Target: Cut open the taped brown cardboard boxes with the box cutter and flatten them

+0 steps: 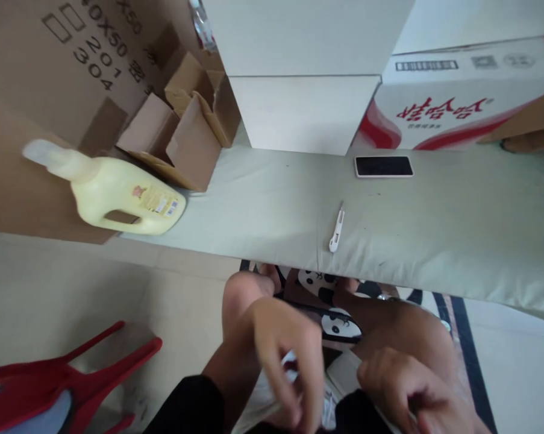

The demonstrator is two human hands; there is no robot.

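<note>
My left hand [292,349] hangs over my lap, its fingers bent downward and apart, with a gap between thumb and forefinger. Nothing shows in it. My right hand [405,386] is curled near my right knee, blurred, and its fingertips are partly hidden. Beside it lies a pale grey-white flat thing [344,371] whose kind I cannot make out. On the table in front, a white utility knife [337,229] lies beyond both hands. A phone [384,167] with a dark screen rests further back.
The cloth-covered table [272,211] holds a yellow jug-shaped bottle [118,187], open small cardboard boxes [181,144], a white box [303,114] and a red-and-white carton [456,102]. A large cardboard box [28,132] stands left. A red stool [73,380] is on the floor, and a panda mat [341,325] lies below.
</note>
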